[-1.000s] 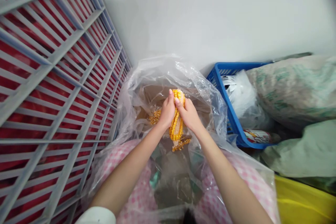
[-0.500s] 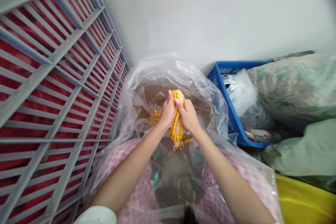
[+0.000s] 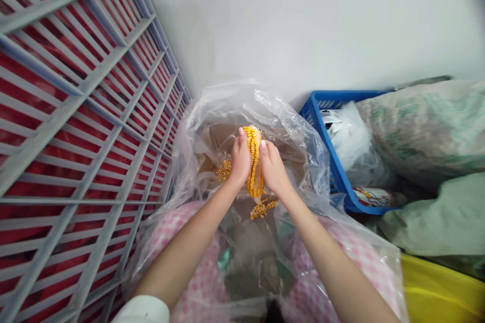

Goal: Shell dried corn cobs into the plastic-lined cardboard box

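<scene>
A corn cob (image 3: pixel 254 161) with rows of orange-yellow kernels stands nearly upright between my hands. My left hand (image 3: pixel 240 161) is shut around its left side, and my right hand (image 3: pixel 273 169) grips its right side. Their fingertips press into the kernels. Below the cob, a small clump of loose kernels (image 3: pixel 262 208) lies on clear plastic. Another loose pile (image 3: pixel 223 169) sits just left of my left hand. A clear plastic bag (image 3: pixel 223 111) lines a brown cardboard box (image 3: pixel 222 136) beneath my hands.
On the left stands a grey-and-red slatted rack (image 3: pixel 83 111). Behind the bag is a white wall (image 3: pixel 303 25). To the right are a blue plastic basket (image 3: pixel 316 121) holding white bags, and pale green sacks (image 3: pixel 424 131). A yellow object (image 3: pixel 439 287) lies lower right.
The cob now stands more upright, and my hands sit slightly further apart on it. The clump of loose kernels below it looks larger.
</scene>
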Action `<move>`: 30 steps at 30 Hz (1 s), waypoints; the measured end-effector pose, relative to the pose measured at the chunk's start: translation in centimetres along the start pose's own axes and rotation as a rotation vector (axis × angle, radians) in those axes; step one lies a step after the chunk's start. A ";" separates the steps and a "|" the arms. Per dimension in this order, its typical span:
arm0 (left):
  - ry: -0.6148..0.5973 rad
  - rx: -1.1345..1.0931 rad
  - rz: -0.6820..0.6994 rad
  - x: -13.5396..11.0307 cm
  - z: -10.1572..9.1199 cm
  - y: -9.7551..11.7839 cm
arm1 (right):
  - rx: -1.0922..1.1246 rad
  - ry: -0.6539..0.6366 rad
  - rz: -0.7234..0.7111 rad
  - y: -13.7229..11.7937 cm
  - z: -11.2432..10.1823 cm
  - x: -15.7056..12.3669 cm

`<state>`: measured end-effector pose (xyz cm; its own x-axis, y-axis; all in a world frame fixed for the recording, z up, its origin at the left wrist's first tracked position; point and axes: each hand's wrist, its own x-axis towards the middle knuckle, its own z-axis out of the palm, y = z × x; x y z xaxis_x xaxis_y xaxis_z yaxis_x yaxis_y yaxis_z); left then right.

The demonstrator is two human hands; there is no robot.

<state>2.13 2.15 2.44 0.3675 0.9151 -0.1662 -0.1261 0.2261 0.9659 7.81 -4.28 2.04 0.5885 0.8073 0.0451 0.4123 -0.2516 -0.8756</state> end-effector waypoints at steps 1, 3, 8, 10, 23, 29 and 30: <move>0.032 -0.006 0.002 0.1 0.0 0.0 | -0.016 -0.016 0.032 -0.2 0.1 -0.4; 0.078 -0.037 -0.010 0.3 -0.1 -0.2 | -0.063 -0.071 0.118 -0.5 0.4 -1.1; 0.114 -0.113 -0.054 0.2 0.0 -0.3 | -0.127 -0.102 0.223 -1.0 1.0 -2.2; 0.112 -0.136 -0.047 0.2 0.1 -0.2 | -0.165 -0.071 0.197 -1.0 1.1 -2.3; 0.137 -0.195 -0.054 0.2 -0.2 0.1 | -0.274 -0.079 0.116 -0.9 1.4 -2.0; -0.063 -0.276 -0.332 0.0 -0.2 2.7 | 0.061 0.069 0.207 0.0 -2.1 0.0; -0.105 -0.283 -0.364 0.0 -0.2 2.9 | 0.104 0.038 0.217 0.3 -2.4 0.3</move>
<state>1.56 2.89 5.15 0.5236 0.7240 -0.4490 -0.2126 0.6214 0.7541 9.77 -5.39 2.96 0.6822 0.7190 -0.1329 0.2007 -0.3589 -0.9116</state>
